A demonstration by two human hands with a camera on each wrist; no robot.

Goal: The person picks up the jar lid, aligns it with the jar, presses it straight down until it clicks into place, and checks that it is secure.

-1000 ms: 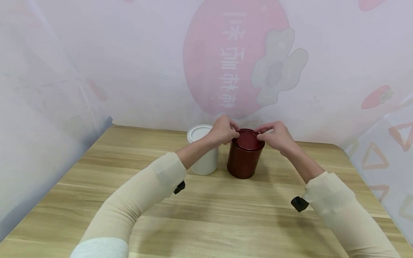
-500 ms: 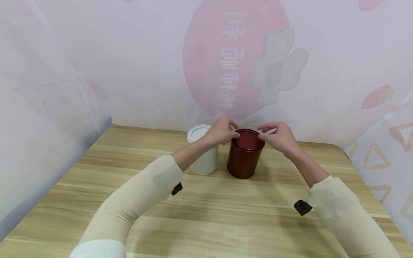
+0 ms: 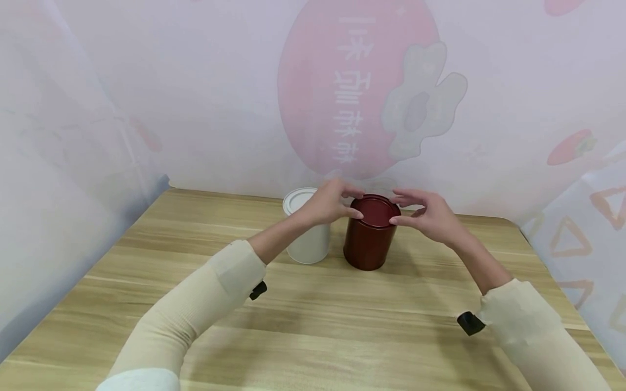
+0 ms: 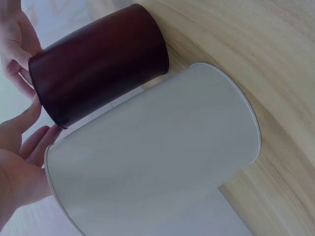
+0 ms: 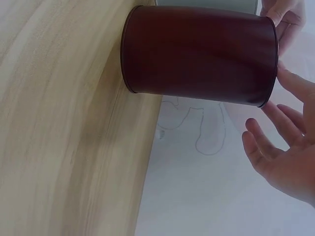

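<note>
- Both hands have loosened since the earlier head views: a second ago the fingertips were bunched and pinching at the top rim of the dark red cylindrical metal tin (image 3: 369, 233), and now the fingers are spread and nearly straight.
- Left hand (image 3: 329, 202) has slid slightly back towards the person; its thumb tip rests at the left edge of the tin's lid, and its fingers arch loosely above the rim without gripping.
- Right hand (image 3: 429, 215) has also drawn back a little to the right; its thumb tip touches the right edge of the lid, with the other fingers fanned wide above it.
- From the right wrist view the right hand's fingers (image 5: 275, 140) are splayed, one fingertip just meeting the tin's top rim.
- From the left wrist view the left hand (image 4: 17, 162) shows open, relaxed fingers close to the tin's top edge.
- Neither forearm sleeve has shifted much, though both elbows sit slightly lower than before.
- Dark red tin stands upright, unmoved, near the far edge of the light wooden table (image 3: 313, 326), lid on.
- White cylindrical tin with a white lid (image 3: 307, 233) stands just beside it on the left, also where it was; the two look very close, and whether they touch cannot be told.
</note>
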